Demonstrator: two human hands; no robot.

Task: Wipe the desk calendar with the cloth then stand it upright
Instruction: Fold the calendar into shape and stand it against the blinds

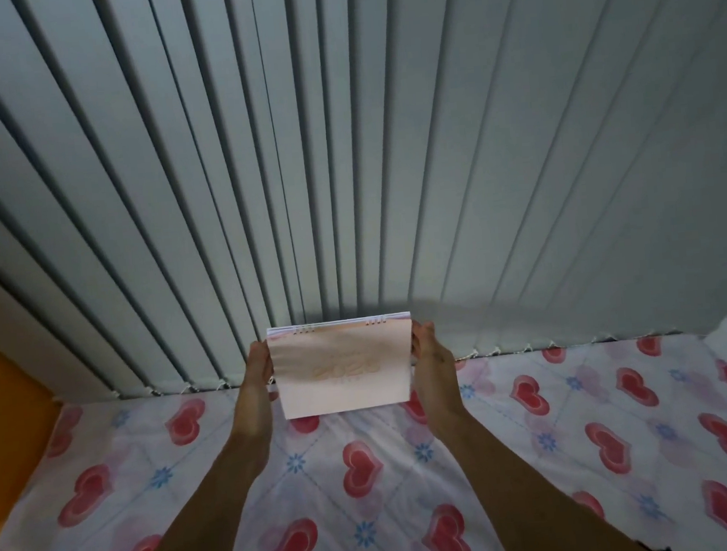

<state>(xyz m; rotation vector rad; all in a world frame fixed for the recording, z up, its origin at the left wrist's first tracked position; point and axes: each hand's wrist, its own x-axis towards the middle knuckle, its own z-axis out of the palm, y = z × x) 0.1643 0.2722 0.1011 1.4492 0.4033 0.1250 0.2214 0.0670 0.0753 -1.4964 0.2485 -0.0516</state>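
Note:
The desk calendar [342, 367] is pale pink with faint gold numbers and two small wire bindings along its top edge. It stands upright near the far edge of the table, close to the blinds. My left hand [259, 372] grips its left side and my right hand [431, 357] grips its right side. Its bottom edge is at the tablecloth; whether it touches I cannot tell. No cloth for wiping is visible.
The table carries a white tablecloth [371, 485] printed with red hearts and blue flowers. Grey vertical blinds [341, 145] hang right behind the calendar. An orange surface [0, 417] borders the table on the left.

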